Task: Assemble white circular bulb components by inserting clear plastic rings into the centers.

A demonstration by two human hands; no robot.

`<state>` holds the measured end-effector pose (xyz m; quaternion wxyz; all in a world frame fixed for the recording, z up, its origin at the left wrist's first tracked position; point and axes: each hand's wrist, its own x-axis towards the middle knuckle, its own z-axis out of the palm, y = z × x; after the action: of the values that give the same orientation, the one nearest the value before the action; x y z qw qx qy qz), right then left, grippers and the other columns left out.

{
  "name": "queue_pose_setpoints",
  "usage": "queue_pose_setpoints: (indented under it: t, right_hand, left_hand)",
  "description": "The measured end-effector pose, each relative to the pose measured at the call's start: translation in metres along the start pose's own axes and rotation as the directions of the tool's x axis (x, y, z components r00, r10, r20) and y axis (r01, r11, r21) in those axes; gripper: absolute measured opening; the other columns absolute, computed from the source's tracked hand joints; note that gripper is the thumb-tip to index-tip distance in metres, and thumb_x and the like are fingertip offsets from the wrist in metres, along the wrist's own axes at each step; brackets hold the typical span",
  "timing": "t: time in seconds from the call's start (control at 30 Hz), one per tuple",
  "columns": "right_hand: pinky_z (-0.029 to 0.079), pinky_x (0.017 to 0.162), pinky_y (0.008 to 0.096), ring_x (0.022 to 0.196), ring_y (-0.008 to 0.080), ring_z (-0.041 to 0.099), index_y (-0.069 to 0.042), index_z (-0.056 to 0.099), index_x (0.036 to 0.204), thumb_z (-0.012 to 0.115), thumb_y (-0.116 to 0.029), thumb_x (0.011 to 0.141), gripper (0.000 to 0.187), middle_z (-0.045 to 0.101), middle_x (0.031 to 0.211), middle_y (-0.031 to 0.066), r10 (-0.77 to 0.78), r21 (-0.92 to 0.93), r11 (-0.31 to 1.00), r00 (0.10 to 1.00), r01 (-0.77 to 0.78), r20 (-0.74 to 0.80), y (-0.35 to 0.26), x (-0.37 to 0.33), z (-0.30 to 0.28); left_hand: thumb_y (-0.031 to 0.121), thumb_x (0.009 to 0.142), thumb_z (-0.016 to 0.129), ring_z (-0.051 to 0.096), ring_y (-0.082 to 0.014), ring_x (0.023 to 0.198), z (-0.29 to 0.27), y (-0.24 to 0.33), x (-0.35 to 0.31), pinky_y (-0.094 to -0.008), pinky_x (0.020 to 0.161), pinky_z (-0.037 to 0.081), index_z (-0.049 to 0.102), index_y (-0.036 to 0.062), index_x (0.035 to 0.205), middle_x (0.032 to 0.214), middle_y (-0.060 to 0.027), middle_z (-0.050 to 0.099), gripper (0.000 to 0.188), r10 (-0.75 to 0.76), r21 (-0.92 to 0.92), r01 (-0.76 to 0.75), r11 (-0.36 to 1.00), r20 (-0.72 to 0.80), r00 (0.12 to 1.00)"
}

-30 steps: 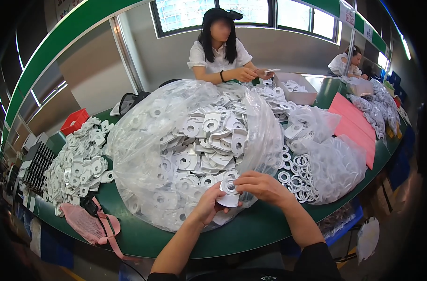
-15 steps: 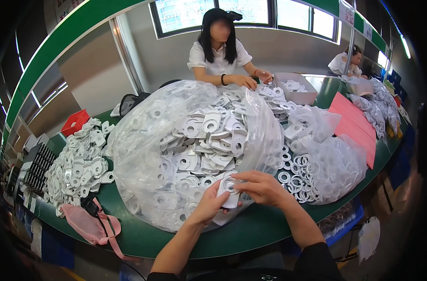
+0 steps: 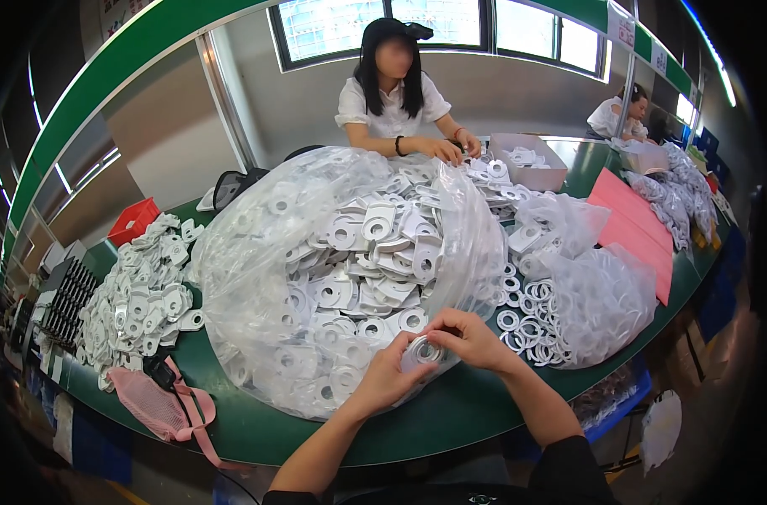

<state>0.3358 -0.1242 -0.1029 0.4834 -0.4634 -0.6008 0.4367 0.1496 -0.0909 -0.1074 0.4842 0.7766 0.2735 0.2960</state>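
Observation:
Just in front of a large clear plastic bag [image 3: 240, 278], my left hand [image 3: 383, 377] is closed round a white plastic piece [image 3: 410, 362] with a rounded end. A white ring [image 3: 426, 348] lies over the hole in that piece. My right hand [image 3: 476, 341] is closed, thumb and fingertips pinching at the ring's upper edge; its other fingers are curled in. The open bag is heaped with white holed plates [image 3: 379, 220] of the same kind. Right of my right hand, loose white rings [image 3: 539, 307] spill from a smaller clear bag [image 3: 607, 303].
Another heap of white pieces [image 3: 139, 303] covers the table's left side, beside a red bin [image 3: 133, 220] and a pink mesh pouch [image 3: 152, 404]. Across the green table [image 3: 476, 404], a co-worker [image 3: 392, 93] handles pieces near a white box [image 3: 531, 172]. Pink sheet material [image 3: 632, 227] lies right.
Both my hands have shifted slightly right and down with the white piece, which is now tilted differently. My right fingers have curled in closer over the ring.

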Motion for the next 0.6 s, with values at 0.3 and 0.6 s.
queue_pose_setpoints:
  t: [0.3,0.6]
  right_hand:
    - [0.041,0.064,0.0248,0.070,0.0121,0.052,-0.001,0.056,0.086,0.058,-0.010,0.085,0.010,0.053,0.076,0.0069,-0.213,-0.415,0.888,0.977,0.197,0.007,0.002,0.001,0.011]
    - [0.042,0.067,0.0191,0.074,0.0042,0.052,0.000,0.059,0.100,0.058,-0.014,0.089,0.018,0.060,0.084,-0.0002,-0.007,0.187,0.981,0.971,0.053,-0.241,0.008,0.005,0.020]
  left_hand:
    - [0.017,0.091,0.047,0.054,-0.0350,0.056,-0.003,-0.004,0.000,-0.0375,0.051,0.039,0.053,0.0028,0.090,0.062,-0.0199,0.052,0.015,0.106,0.257,-0.068,0.964,-0.139,0.985]
    - [0.010,0.092,0.047,0.053,-0.0091,0.084,0.013,-0.013,0.001,-0.0237,0.070,0.044,0.043,0.0023,0.109,0.095,-0.0046,0.054,0.019,-0.105,-0.501,-0.040,0.865,-0.259,0.960]
